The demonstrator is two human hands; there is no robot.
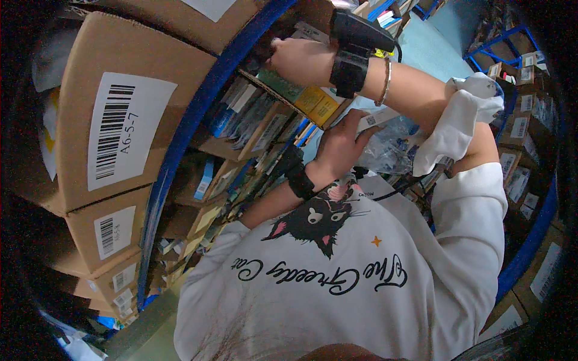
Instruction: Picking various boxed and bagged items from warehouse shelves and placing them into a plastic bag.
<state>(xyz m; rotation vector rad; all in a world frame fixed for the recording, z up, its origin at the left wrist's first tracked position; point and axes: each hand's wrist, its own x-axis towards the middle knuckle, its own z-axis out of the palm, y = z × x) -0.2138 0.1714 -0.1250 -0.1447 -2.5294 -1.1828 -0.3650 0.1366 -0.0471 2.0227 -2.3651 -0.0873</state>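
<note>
My left hand [343, 146] is closed on a white slip with a small printed code [374, 120], pinched between thumb and fingers. Crumpled clear plastic [391, 144] lies right beside the slip; whether the two are joined I cannot tell. My right hand [304, 62] reaches across to the far left, into the shadow at an open box on the shelf. Its fingers are mostly hidden there. Just below it sits a yellow and green packet [313, 103]. A black strapped device [349, 71] is on the right wrist, and white cloth [463, 108] hangs around that forearm.
Cardboard boxes with barcode labels [75, 132] line the left, behind a curved blue shelf post [180, 135]. Bins of flat packets [241, 111] stand just beyond it. More labelled boxes [521, 126] fill a rack at the right. Pale floor [430, 51] shows at the far side.
</note>
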